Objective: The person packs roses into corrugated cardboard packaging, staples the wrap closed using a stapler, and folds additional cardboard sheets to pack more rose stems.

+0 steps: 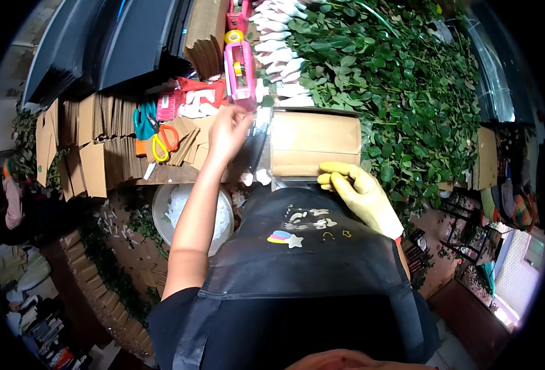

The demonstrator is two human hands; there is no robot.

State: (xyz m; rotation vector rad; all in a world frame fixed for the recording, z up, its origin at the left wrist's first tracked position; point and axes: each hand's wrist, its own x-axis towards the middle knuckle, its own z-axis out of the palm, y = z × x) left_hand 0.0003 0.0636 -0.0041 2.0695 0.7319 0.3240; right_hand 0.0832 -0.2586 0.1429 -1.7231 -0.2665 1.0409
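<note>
While R hand (366, 198) lies loose at 1 cardbd pkg (315, 139), L hand (228, 132) grip's unclear

Brown floor (123, 246) spreads at eight o'clock, strewn with green leaf scraps (100, 259). Toward four o'clock, bright light fills a pale opening (522, 271), near a dark reddish panel (473, 314). The far edges fall into shadow.

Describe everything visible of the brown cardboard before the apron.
The cardboard is plain brown and roughly rectangular, creased across its near part, with a dark strip along its far edge. It lies broad face up, green leaves to its right. The gloved right hand is at its near right corner; whether it presses is unclear.
</note>
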